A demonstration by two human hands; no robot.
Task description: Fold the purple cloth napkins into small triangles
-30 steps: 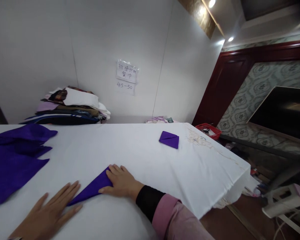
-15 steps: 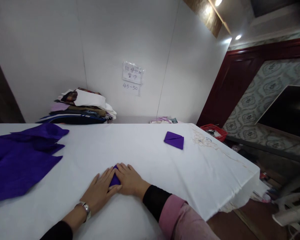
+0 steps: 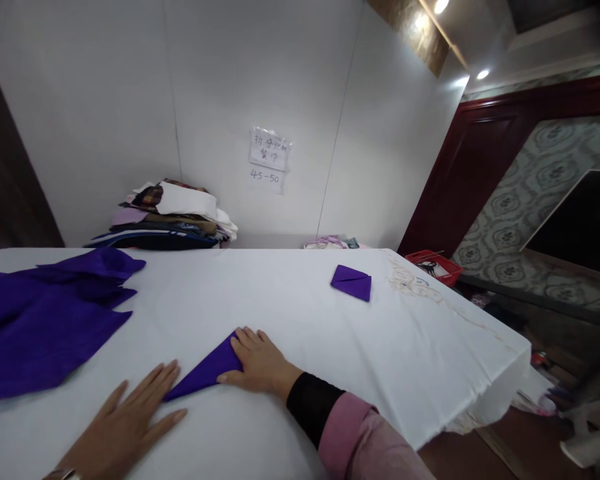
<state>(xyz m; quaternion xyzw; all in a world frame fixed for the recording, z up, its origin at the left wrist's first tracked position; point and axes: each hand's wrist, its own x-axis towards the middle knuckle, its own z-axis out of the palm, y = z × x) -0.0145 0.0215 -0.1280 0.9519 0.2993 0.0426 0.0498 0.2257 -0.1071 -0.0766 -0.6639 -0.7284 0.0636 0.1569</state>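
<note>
A purple cloth napkin, folded into a narrow pointed shape, lies flat on the white-covered table. My right hand rests flat on its upper right end, fingers stretched out, and hides that part. At the napkin's lower left point is my left hand, palm down with the thumb apart from the fingers. Its fingertips lie at or beside the tip; I cannot tell whether they touch it. Another purple napkin, folded into a compact four-sided packet, sits farther back to the right.
Loose purple cloths are heaped on the table's left side. Folded clothes are stacked along the wall, under a handwritten paper sign. A red basket stands beyond the right edge of the white tablecloth.
My left hand has slid down and left along the napkin, uncovering its long pointed part. My right hand has stayed in place on the other end.
</note>
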